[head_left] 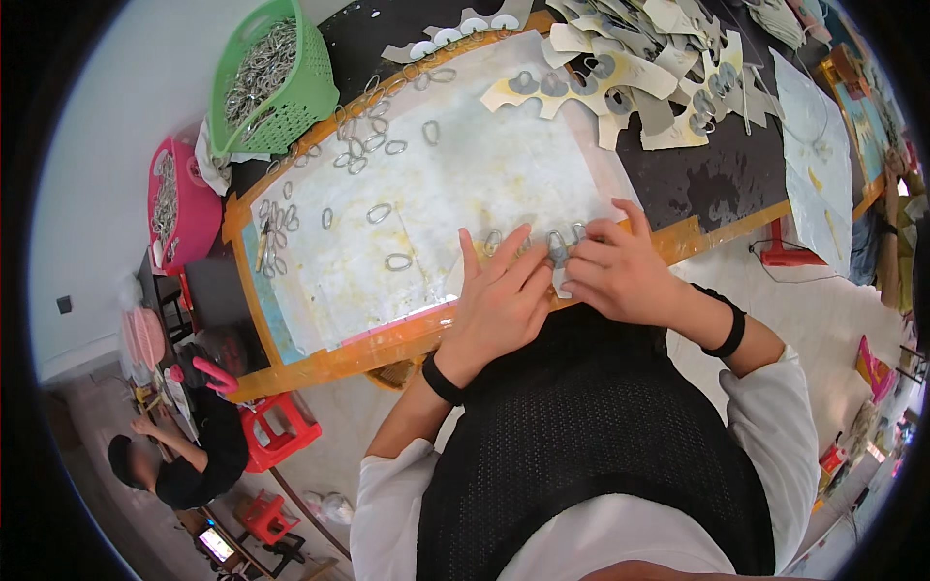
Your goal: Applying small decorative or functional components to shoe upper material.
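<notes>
At the near edge of the table, a beige cut piece (562, 282) lies mostly hidden beneath my hands, with metal oval rings along it. My left hand (502, 308) has some fingers raised and apart, while its inner fingertips press on the piece. My right hand (625, 276) has its lower fingers closed on the piece, beside a grey tab (557, 248) with a ring around it. Another oval ring (492, 240) shows between the left fingers. Loose metal rings (378, 213) are scattered over the white sheet (455, 184) to the left and beyond.
Rings fill a green basket (320, 87) and a pink basket (199, 228) at the left. Beige pieces with grey tabs (649, 87) are heaped at the far right; another strip (455, 37) lies at the back. A person (199, 465) sits lower left near a red stool (279, 433).
</notes>
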